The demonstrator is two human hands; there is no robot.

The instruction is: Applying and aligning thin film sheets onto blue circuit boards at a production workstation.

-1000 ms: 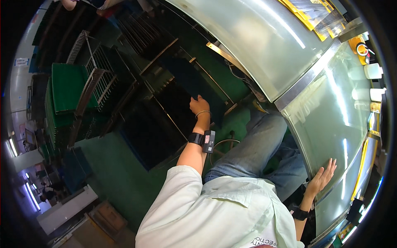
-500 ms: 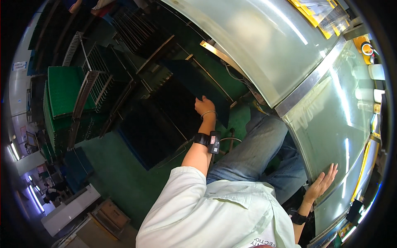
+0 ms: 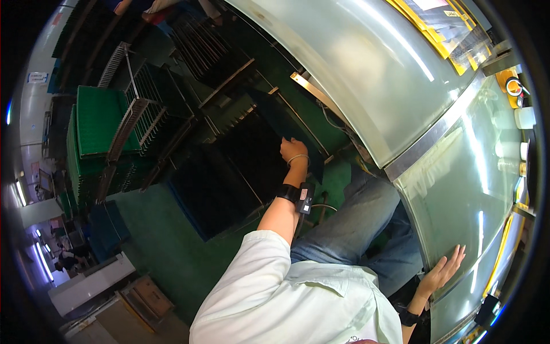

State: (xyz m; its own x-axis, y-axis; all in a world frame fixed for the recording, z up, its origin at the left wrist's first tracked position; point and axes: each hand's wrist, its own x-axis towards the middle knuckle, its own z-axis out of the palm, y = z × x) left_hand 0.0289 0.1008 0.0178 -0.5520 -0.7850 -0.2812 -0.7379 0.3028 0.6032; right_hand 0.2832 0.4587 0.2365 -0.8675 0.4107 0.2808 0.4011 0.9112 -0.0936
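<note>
Beside a dark panel, the left hand is half closed, fingers curled toward the panel's face; its own back hides the fingertips, so I cannot tell whether they grip or only touch. The panel stands tilted in deep shadow, its lower end partly behind the hand, its outline hard to follow. Next to it are pale teeth and a rail of a rack, the rest lost in the dark. A bracelet and a strapped device sit on the left arm.

On the glass-topped table, the right hand lies open, fingers extended, near the front edge; its wrist bears a black strap.

Further left, green panels lie stacked by a wire rack. Beneath the jeans, a metal ring shows only in part. Yellow folders are cut off above; glare veils the glass. Another person is cropped by the upper rim.
</note>
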